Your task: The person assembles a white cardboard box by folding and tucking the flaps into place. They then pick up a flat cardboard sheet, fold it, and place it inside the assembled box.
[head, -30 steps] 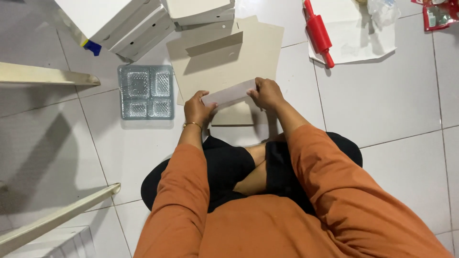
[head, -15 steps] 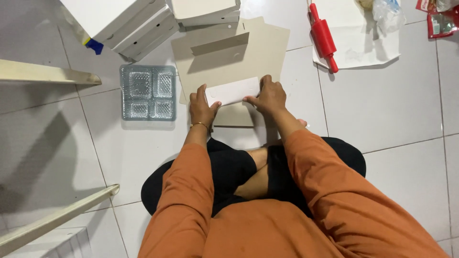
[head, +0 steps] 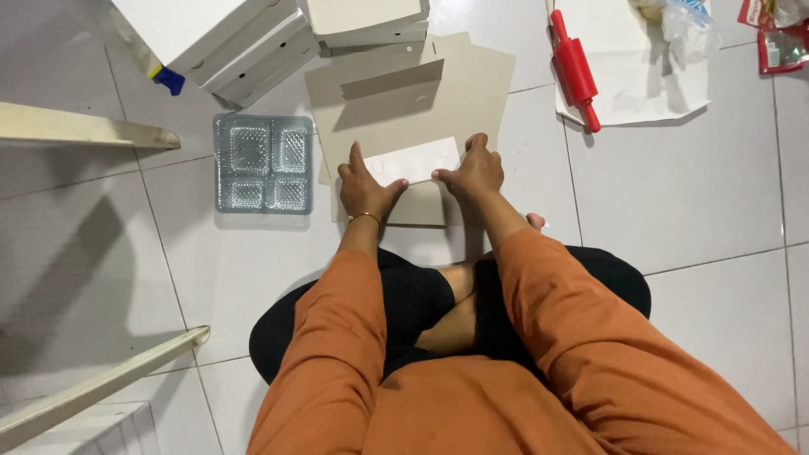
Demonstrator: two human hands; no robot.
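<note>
I sit cross-legged on a white tiled floor with a flat grey cardboard box blank [head: 421, 97] in front of me. My left hand [head: 364, 187] and my right hand [head: 476, 173] press on the near part of the blank. Between them they hold up a folded flap whose white side [head: 415, 160] faces me. The left thumb and the right fingers pinch the flap's two ends. A thin bracelet circles my left wrist.
A clear plastic tray with several compartments [head: 264, 163] lies left of the blank. Stacked white folded boxes [head: 227, 38] and another box [head: 366, 18] stand at the back. A red rolling pin [head: 575, 69] rests on white paper [head: 649, 84] at the right. Pale boards [head: 76, 126] lie left.
Both hands have pressed the white flap lower and flatter against the blank, and the view has shifted slightly towards the floor.
</note>
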